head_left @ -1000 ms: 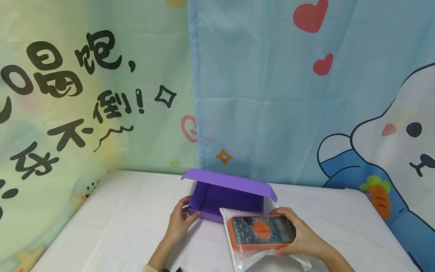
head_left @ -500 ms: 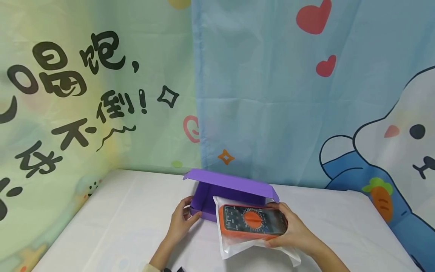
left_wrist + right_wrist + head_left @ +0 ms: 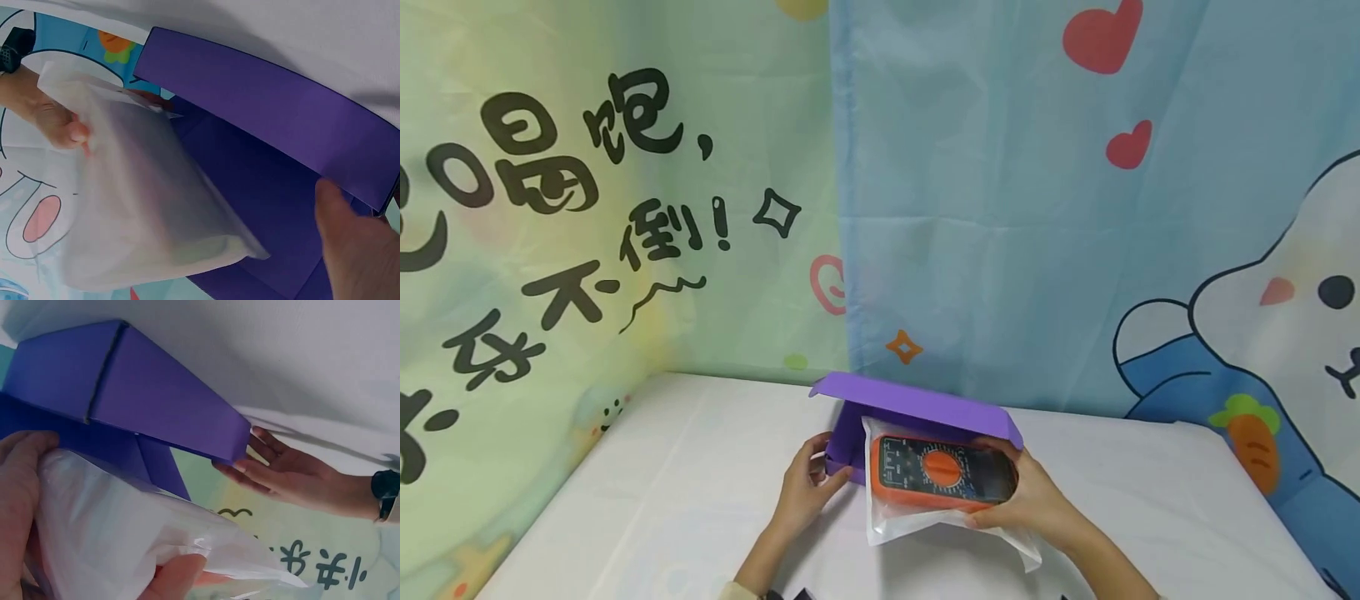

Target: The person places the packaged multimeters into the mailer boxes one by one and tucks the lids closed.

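An orange-and-black multimeter (image 3: 942,468) with an orange dial lies face up in a white-backed plastic bag (image 3: 951,525). My right hand (image 3: 1033,500) grips its right end through the bag, thumb at the near edge and fingers over the far edge. Behind it stands a purple cardboard box (image 3: 917,408) with its lid raised. The bagged multimeter overlaps the box's front wall and opening in the head view. At the box's front left corner, my left hand (image 3: 802,496) holds the wall, thumb in front and fingers at the side. The left wrist view shows the bag's pale back (image 3: 137,200) slanting across the opening.
The things are on a white-covered table (image 3: 700,467). A printed cloth backdrop (image 3: 970,250) with hearts, lettering and a cartoon animal rises along its back and left. A dark band (image 3: 384,487) is around the left wrist.
My right hand has carried the bagged multimeter left and away from me, over the box's front opening. The left hand keeps its hold on the box corner. The head view has shifted slightly.
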Action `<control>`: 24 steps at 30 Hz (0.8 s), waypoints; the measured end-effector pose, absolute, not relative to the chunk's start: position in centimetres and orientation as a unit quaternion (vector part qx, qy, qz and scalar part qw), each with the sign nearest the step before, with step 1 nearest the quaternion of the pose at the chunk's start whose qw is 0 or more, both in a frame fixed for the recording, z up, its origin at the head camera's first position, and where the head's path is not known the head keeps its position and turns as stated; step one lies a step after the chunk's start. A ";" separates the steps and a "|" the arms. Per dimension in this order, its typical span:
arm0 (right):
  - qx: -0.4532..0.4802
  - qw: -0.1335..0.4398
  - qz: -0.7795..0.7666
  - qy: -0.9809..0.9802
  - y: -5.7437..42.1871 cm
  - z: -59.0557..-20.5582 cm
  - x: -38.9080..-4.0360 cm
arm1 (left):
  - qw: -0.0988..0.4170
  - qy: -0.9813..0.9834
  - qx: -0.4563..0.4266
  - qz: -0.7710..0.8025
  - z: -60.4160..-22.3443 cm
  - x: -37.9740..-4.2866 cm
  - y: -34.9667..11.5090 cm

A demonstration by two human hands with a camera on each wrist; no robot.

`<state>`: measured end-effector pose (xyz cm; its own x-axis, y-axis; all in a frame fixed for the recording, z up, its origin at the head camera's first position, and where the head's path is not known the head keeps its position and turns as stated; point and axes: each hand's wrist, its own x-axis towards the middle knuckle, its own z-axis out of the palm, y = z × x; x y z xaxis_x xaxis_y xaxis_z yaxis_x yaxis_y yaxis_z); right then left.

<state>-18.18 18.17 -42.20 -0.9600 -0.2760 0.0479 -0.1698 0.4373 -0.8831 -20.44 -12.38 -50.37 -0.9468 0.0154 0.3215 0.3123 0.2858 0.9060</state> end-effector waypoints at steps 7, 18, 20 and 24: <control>-0.091 0.061 -0.542 0.833 17.0 -42.5 -19.9 | 0.116 -0.791 -0.104 -0.591 -50.2 -20.6 -12.4; -0.053 0.083 -0.525 0.846 15.4 -41.6 -21.6 | 0.121 -0.792 -0.106 -0.589 -47.4 -19.2 -12.1; -0.042 0.087 -0.510 0.855 15.2 -41.4 -22.0 | 0.123 -0.793 -0.107 -0.587 -47.3 -19.2 -12.1; -0.042 0.081 -0.509 0.856 15.2 -41.5 -22.9 | 0.120 -0.794 -0.102 -0.588 -47.6 -19.4 -12.1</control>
